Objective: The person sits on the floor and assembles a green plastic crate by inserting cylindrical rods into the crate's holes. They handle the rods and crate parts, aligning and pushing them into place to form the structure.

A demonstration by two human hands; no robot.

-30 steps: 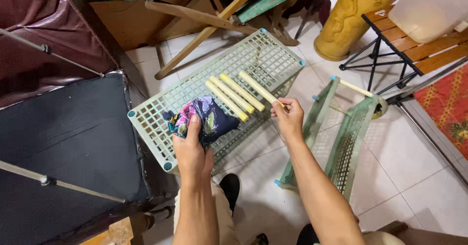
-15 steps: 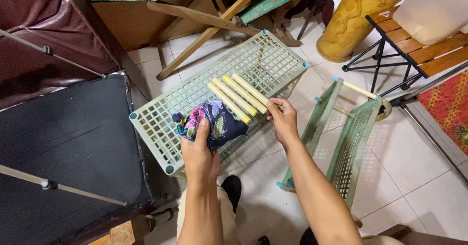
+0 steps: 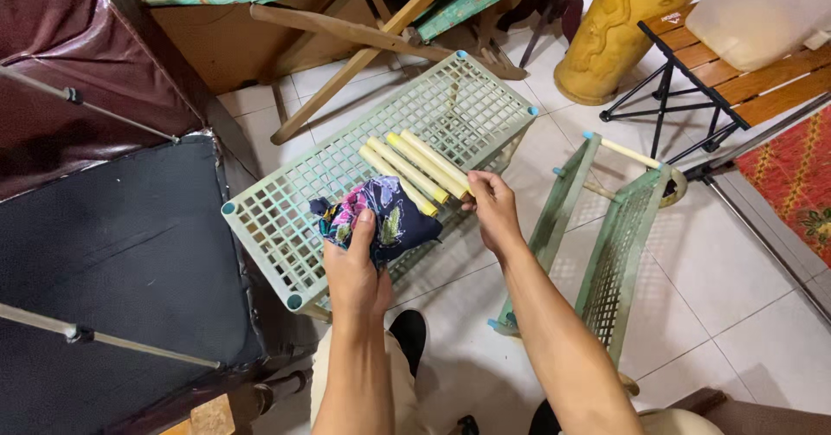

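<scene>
Since a second earlier, one yellow rod had been slid in beside the other three. Right hand [image 3: 491, 207] pinched the rods [image 3: 414, 169] at their near ends, their long axis running toward ten o'clock. Left hand [image 3: 353, 266], at eight o'clock, clenched a floral cloth [image 3: 381, 214] on the green lattice shelf [image 3: 286, 219].

Two bare forearms w/ no sleeves, watch or rings; left hand [image 3: 353, 272] and right hand [image 3: 495, 210] both ungloved. Beige trousers [image 3: 407, 392] cover the knees, and a black shoe [image 3: 409, 331] shows btwn the arms.
</scene>
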